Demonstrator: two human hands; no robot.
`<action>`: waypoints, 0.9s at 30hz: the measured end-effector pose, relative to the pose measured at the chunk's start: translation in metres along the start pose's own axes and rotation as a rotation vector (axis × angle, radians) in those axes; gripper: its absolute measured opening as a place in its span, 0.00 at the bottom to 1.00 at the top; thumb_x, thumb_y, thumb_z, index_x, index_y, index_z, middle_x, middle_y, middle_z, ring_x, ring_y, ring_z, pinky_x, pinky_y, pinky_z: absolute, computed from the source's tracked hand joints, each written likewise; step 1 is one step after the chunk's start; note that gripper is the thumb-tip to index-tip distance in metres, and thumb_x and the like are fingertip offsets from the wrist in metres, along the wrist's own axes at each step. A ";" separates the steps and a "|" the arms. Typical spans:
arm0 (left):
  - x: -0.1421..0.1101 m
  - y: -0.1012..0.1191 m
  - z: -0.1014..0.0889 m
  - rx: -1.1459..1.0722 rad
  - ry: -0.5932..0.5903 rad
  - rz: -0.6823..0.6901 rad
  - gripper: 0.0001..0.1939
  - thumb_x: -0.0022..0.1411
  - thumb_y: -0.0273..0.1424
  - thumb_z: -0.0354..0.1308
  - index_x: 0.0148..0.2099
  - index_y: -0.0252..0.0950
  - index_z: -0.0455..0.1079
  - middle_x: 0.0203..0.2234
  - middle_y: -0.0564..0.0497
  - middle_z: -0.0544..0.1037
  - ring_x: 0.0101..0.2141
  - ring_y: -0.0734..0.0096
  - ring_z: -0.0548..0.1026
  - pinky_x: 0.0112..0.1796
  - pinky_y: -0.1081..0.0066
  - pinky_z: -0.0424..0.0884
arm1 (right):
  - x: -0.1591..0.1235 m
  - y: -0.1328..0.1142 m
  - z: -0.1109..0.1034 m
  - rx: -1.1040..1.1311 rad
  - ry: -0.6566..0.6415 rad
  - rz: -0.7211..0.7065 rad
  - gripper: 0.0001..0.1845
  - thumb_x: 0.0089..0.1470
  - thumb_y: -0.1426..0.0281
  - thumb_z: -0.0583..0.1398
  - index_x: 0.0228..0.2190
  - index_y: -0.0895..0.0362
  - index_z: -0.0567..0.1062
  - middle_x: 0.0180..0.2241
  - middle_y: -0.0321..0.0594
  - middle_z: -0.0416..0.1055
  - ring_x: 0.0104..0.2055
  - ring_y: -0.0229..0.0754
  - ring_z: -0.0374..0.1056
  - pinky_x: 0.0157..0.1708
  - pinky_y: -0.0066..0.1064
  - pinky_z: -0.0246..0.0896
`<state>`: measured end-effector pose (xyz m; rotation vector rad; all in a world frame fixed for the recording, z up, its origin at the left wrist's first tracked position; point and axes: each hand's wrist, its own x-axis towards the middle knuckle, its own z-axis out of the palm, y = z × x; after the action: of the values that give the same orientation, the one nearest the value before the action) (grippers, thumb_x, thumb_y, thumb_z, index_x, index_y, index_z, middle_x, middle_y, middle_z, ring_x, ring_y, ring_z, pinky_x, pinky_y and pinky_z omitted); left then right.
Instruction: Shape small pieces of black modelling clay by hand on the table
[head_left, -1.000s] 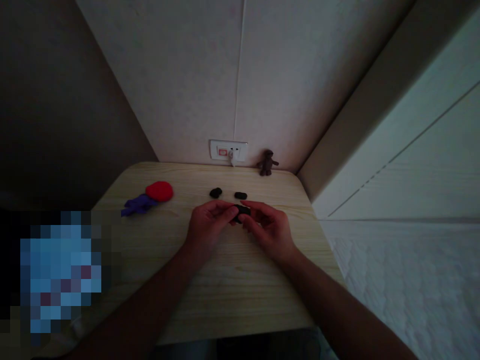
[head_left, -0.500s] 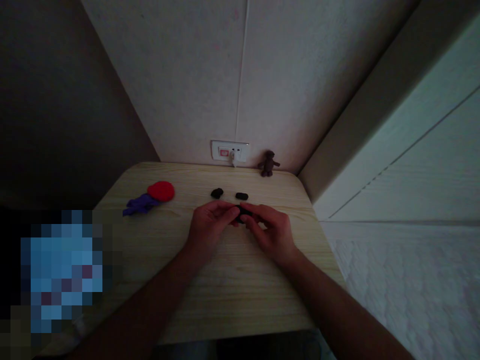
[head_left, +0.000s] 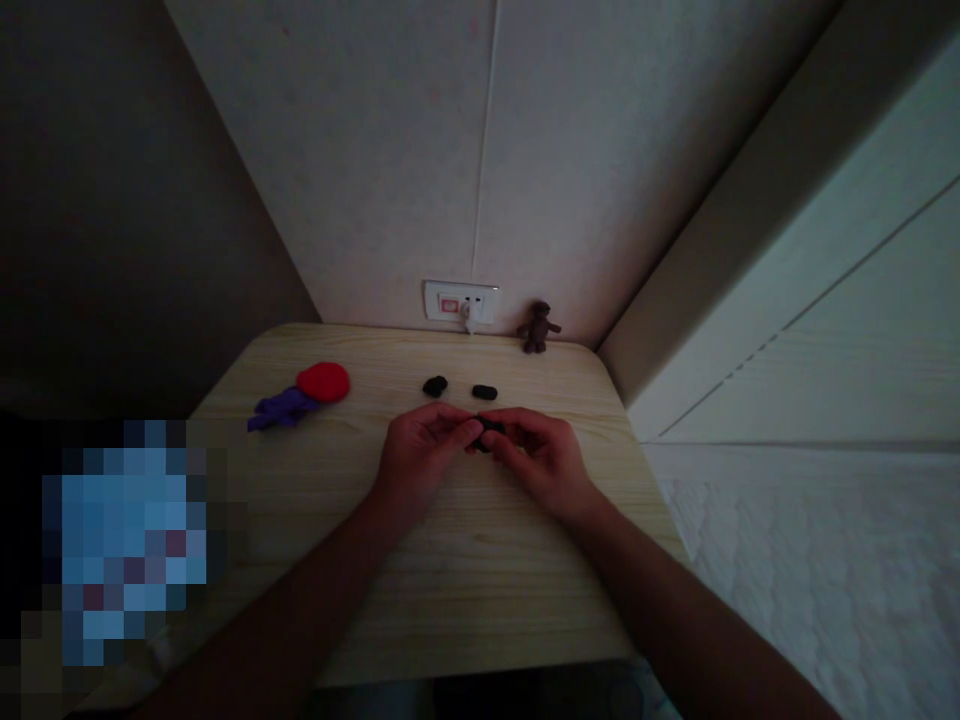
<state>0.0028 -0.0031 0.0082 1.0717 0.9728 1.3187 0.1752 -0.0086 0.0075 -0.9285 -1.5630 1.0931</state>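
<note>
Between the fingertips of both hands is a small piece of black modelling clay (head_left: 489, 432), partly covered by the thumbs. My left hand (head_left: 424, 447) pinches its left side, and my right hand (head_left: 544, 455) pinches its right side. Just beyond the fingers lie two more black pieces on the table: an irregular lump (head_left: 435, 386) and a short, rounded roll (head_left: 484, 392). Farther left, a flattened red clay piece (head_left: 324, 381) touches a purple clay piece (head_left: 283, 408) with uneven limbs.
A small brown clay figure (head_left: 538, 327) stands at the back right of the wooden table (head_left: 465, 600), close to the wall. On the wall is a socket panel (head_left: 460, 301) with a plug in it. A white quilted surface (head_left: 825, 570) lies to the right. Pixelation hides the lower left.
The thumbs and fingers have shifted slightly around the black clay, and its visible shape differs a little. The other pieces lie where they were.
</note>
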 end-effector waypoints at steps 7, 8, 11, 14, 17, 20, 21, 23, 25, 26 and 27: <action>0.000 0.001 0.002 -0.035 0.015 0.003 0.09 0.52 0.32 0.73 0.33 0.34 0.78 0.25 0.52 0.82 0.25 0.74 0.77 0.32 0.73 0.74 | -0.001 0.001 0.002 -0.041 0.111 -0.012 0.18 0.55 0.63 0.69 0.47 0.53 0.81 0.31 0.38 0.80 0.27 0.36 0.72 0.27 0.29 0.68; 0.001 0.000 0.002 -0.051 0.015 -0.002 0.09 0.52 0.32 0.73 0.33 0.34 0.78 0.26 0.52 0.82 0.25 0.74 0.77 0.32 0.73 0.75 | -0.002 0.001 0.002 -0.051 0.127 -0.016 0.18 0.55 0.63 0.69 0.47 0.54 0.81 0.30 0.38 0.80 0.26 0.35 0.71 0.26 0.28 0.67; 0.000 -0.001 0.003 -0.098 0.004 -0.025 0.11 0.51 0.33 0.74 0.35 0.35 0.78 0.27 0.52 0.82 0.27 0.74 0.78 0.32 0.73 0.75 | -0.002 0.001 0.001 -0.057 0.111 -0.020 0.14 0.55 0.64 0.69 0.43 0.54 0.83 0.33 0.40 0.82 0.27 0.36 0.73 0.26 0.28 0.68; 0.001 -0.002 0.003 -0.098 -0.007 -0.037 0.11 0.50 0.32 0.74 0.36 0.35 0.78 0.29 0.52 0.83 0.28 0.73 0.79 0.32 0.73 0.76 | -0.002 -0.001 -0.001 -0.089 0.070 -0.034 0.12 0.57 0.64 0.68 0.43 0.53 0.83 0.36 0.42 0.83 0.32 0.40 0.77 0.31 0.30 0.72; 0.001 -0.001 0.003 -0.056 -0.029 -0.014 0.09 0.52 0.32 0.73 0.35 0.35 0.80 0.29 0.51 0.83 0.28 0.73 0.79 0.33 0.73 0.76 | -0.002 -0.002 -0.002 -0.108 0.073 -0.043 0.13 0.58 0.64 0.67 0.45 0.53 0.82 0.39 0.43 0.83 0.34 0.41 0.78 0.34 0.33 0.74; 0.001 0.000 0.003 -0.028 -0.022 0.006 0.08 0.52 0.31 0.73 0.36 0.35 0.81 0.28 0.51 0.84 0.28 0.74 0.79 0.33 0.73 0.76 | -0.001 -0.003 -0.002 -0.074 0.043 -0.030 0.16 0.58 0.64 0.67 0.48 0.52 0.81 0.41 0.43 0.83 0.37 0.42 0.79 0.37 0.34 0.75; 0.000 0.001 0.003 -0.022 -0.016 0.003 0.08 0.52 0.30 0.73 0.35 0.35 0.81 0.28 0.51 0.84 0.27 0.74 0.79 0.33 0.73 0.76 | -0.001 -0.003 -0.002 -0.057 0.023 -0.021 0.15 0.58 0.64 0.67 0.47 0.52 0.81 0.41 0.43 0.83 0.37 0.42 0.79 0.37 0.34 0.76; -0.001 0.002 0.002 -0.020 -0.002 -0.011 0.08 0.51 0.30 0.73 0.34 0.35 0.80 0.27 0.51 0.83 0.27 0.73 0.79 0.33 0.73 0.76 | 0.000 -0.004 -0.002 -0.023 -0.001 -0.002 0.13 0.57 0.64 0.68 0.44 0.52 0.82 0.38 0.41 0.83 0.37 0.42 0.80 0.38 0.34 0.76; -0.002 0.001 0.002 -0.027 0.004 -0.023 0.08 0.50 0.30 0.74 0.33 0.34 0.79 0.26 0.51 0.83 0.26 0.72 0.79 0.32 0.72 0.76 | 0.000 -0.004 -0.002 0.007 -0.011 0.015 0.12 0.57 0.64 0.68 0.42 0.53 0.83 0.35 0.40 0.84 0.36 0.42 0.80 0.38 0.34 0.77; -0.002 0.001 0.002 -0.030 0.007 -0.021 0.09 0.50 0.30 0.74 0.33 0.34 0.79 0.26 0.51 0.83 0.26 0.72 0.79 0.32 0.72 0.76 | 0.000 -0.003 -0.001 0.018 -0.012 0.021 0.11 0.57 0.64 0.68 0.42 0.53 0.83 0.35 0.40 0.84 0.36 0.42 0.80 0.38 0.34 0.77; -0.001 0.001 0.002 -0.030 0.009 -0.017 0.09 0.50 0.30 0.74 0.33 0.34 0.79 0.26 0.51 0.83 0.26 0.72 0.79 0.32 0.72 0.76 | 0.000 -0.003 -0.001 0.022 -0.005 0.019 0.11 0.57 0.64 0.68 0.42 0.53 0.83 0.36 0.40 0.84 0.36 0.42 0.80 0.37 0.34 0.76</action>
<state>0.0047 -0.0046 0.0095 1.0330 0.9638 1.3211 0.1759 -0.0090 0.0101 -0.9282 -1.5463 1.1253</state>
